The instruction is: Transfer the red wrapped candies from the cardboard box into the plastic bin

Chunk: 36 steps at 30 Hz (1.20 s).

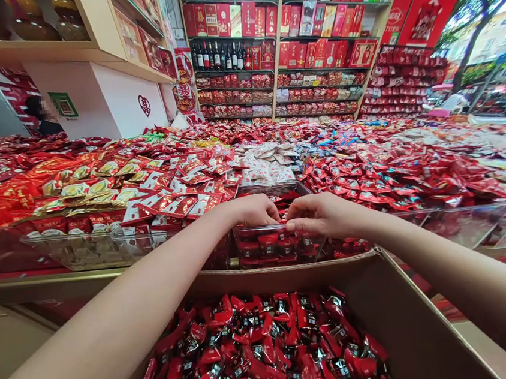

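Observation:
Both of my hands are at a clear plastic bin (261, 229) that holds small red-and-black wrapped candies (268, 247). My left hand (255, 210) reaches over its front rim with bent, closed fingers, the tips down among the wrappers. Facing it, my right hand (316, 214) has curled fingers, its thumb by the front rim. Whatever lies between the fingers of either hand is hidden. Below my arms stands an open cardboard box (410, 311) with many matching wrapped candies (261, 351) inside.
Heaps of white packets (268, 162), red-and-white packets (188, 178) and red packets (368, 171) surround the bin. Clear bin fronts (464, 221) line the counter. Behind are shelves (237, 34) of bottles and boxes, a white pillar (130, 100), and part of a person (44, 118) at left.

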{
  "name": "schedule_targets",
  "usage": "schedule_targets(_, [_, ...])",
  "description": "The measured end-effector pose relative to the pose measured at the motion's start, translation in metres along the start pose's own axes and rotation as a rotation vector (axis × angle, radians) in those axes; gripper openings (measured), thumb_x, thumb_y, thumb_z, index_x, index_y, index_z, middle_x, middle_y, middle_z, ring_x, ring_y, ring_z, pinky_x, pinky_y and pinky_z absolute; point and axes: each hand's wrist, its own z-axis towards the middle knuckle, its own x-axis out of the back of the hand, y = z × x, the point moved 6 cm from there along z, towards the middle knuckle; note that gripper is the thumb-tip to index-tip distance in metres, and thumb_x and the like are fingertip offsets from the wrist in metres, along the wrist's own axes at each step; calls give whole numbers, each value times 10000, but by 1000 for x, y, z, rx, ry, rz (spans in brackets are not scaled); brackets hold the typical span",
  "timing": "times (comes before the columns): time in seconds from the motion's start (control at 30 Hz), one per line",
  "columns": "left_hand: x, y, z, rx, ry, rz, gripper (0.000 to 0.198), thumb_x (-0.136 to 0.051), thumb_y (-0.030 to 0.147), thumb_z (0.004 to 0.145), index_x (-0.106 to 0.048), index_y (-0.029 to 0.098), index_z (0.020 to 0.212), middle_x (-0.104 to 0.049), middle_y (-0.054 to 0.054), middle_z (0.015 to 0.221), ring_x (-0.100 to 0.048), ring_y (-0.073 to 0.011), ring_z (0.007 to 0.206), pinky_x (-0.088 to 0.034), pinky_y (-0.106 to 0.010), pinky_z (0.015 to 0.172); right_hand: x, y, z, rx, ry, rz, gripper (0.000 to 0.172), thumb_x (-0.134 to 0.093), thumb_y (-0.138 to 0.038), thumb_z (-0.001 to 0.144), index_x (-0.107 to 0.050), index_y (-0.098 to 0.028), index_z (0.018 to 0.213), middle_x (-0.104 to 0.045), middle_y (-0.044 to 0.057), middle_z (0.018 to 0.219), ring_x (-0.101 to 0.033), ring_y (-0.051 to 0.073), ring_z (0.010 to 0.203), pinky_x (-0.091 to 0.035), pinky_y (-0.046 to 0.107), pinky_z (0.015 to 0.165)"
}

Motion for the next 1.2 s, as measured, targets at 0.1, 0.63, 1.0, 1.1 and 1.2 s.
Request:
schedule_targets(0.1, [-1, 0, 1, 6, -12, -6, 313, -527, 392, 604, -622, 192, 825, -638, 15, 736, -529, -115, 631, -359, -172, 505, -8, -3, 4, 33, -166, -51, 359, -430, -497, 704, -571, -184, 810, -584, 19, 708, -495, 124, 591, -317, 208, 499])
schedule_targets(0.63, [-5, 0, 3, -5, -85, -30, 315, -580, 383, 567, -630, 212, 826, -620, 39, 676, -503, -111, 611, -354, -177, 512, -18, 0, 14, 46, -169, -79, 193, -484, -353, 693, -550, -180, 748, -561, 5, 669, -469, 113, 577, -302, 203, 496])
schedule_targets(1.0, [-4, 0, 4, -31, -91, -26, 298, -563, 390, 586, -619, 179, 789, -584, 35, 635, -477, -96, 559, -328, -170, 476, -1, 10, 7, -81, -48, 41, 423, -372, -548, 707, -547, -164, 744, -531, 7, 621, -444, 110, 545, -294, 201, 465])
schedule_targets(1.1, [-4, 1, 4, -54, -80, -21, 282, -544, 381, 610, -612, 179, 795, -576, 34, 657, -471, -92, 567, -330, -166, 487, 6, 16, 6, -151, -20, -29, 524, -266, -591, 728, -551, -154, 698, -522, 31, 615, -442, 121, 547, -304, 214, 486])
schedule_targets(1.2, [-3, 3, 5, -78, -63, -9, 294, -547, 339, 618, -596, 195, 870, -581, 34, 716, -476, -98, 618, -339, -160, 522, 1, 17, 5, -161, -102, -27, 569, -231, -621, 721, -558, -156, 697, -539, 44, 629, -453, 129, 551, -318, 221, 509])
